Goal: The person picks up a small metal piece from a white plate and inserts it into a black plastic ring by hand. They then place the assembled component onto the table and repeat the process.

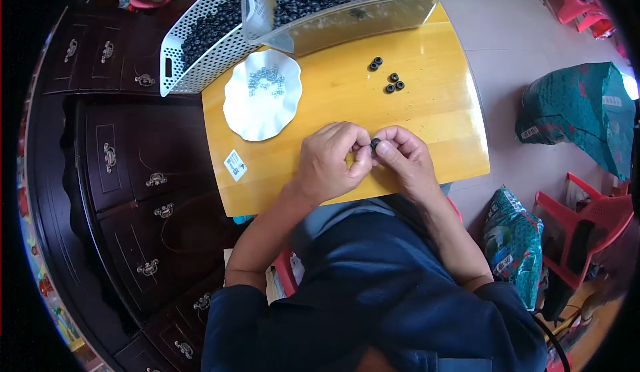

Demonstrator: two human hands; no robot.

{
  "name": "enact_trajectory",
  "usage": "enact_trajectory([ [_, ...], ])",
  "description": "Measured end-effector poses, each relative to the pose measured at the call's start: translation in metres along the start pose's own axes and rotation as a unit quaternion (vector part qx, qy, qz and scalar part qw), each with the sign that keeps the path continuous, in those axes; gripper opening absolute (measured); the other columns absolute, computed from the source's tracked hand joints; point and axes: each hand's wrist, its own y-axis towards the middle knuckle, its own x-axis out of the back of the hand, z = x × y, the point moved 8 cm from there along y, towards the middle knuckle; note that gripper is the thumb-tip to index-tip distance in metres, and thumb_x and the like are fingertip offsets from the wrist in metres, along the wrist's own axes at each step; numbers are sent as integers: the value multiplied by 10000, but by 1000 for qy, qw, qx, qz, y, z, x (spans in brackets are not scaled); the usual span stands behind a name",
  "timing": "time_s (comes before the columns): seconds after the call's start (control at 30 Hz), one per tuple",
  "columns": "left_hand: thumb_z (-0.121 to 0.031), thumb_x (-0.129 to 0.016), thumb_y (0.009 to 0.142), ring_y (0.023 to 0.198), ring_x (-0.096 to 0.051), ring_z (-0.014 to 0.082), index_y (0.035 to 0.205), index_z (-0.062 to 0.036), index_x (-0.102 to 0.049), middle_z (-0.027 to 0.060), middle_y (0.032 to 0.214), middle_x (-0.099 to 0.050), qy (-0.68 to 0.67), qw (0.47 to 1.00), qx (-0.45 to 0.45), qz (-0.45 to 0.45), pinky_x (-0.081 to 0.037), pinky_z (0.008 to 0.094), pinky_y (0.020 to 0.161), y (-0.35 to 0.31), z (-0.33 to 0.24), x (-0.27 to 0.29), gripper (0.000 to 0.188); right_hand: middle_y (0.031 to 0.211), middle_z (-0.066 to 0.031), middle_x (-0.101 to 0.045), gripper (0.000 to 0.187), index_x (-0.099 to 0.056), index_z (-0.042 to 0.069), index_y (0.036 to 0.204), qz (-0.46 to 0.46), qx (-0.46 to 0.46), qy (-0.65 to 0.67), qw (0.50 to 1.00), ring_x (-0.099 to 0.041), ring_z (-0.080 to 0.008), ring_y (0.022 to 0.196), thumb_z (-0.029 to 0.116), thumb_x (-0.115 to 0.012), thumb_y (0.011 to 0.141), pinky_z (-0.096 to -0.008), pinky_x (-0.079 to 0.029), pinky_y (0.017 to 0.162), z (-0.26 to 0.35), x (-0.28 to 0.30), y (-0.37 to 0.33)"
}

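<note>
My left hand (335,160) and my right hand (407,159) meet over the near part of the yellow table (333,92). Between my right thumb and fingers is a small black ring (375,143). The left thumb and forefinger are pinched against its left side; whether they hold a smaller piece is hidden. Farther back lie several loose black rings (394,77) like it. To the left stands a white plate with a wavy rim (257,127), bearing a scatter of small clear or metallic rings (265,81).
At the table's back, a clear plastic bin (360,29) and a white perforated basket (200,69) are filled with black rings. A small printed label (235,165) lies at left. Dark wooden drawers (127,165) flank the table; green sacks (567,105) and a red chair (590,219) stand right.
</note>
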Motion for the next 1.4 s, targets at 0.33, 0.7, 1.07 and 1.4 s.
enact_trajectory([
  [0.33, -1, -679, 747, 665, -636, 290, 854, -56, -537, 98, 746, -599, 6, 999, -31, -10, -516, 391, 594, -1, -1, -2, 186, 916, -21, -653, 203, -617, 14, 1068, 2, 12, 1, 1000, -608, -87, 820, 199, -634, 987, -243, -501, 777, -1, 3, 0],
  [0.7, 66, -657, 785, 684, -650, 216, 1012, -40, -504, 88, 806, -597, -44, 998, 22, -40, -536, 326, 628, -8, 0, -7, 293, 905, -11, -649, 201, -617, 16, 1075, 5, 21, 2, 1000, -585, -73, 805, 194, -637, 986, -231, -482, 752, 1, 1, 1],
  [1.07, 17, -676, 815, 648, -653, 258, 1029, -56, -509, 82, 761, -599, -22, 998, 17, -61, -535, 375, 586, -7, -2, -6, 281, 902, 0, -640, 192, -620, 18, 1070, -4, 15, -10, 1000, -560, -57, 807, 190, -634, 987, -224, -468, 761, 3, 0, 0],
  [1.4, 72, -652, 794, 654, -652, 237, 1100, -40, -478, 91, 778, -604, -53, 996, 20, -73, -533, 354, 592, -8, 8, -5, 370, 898, -10, -643, 168, -618, 28, 1080, -25, 48, -65, 996, -585, -75, 803, 167, -631, 985, -229, -480, 741, 7, 8, 0],
])
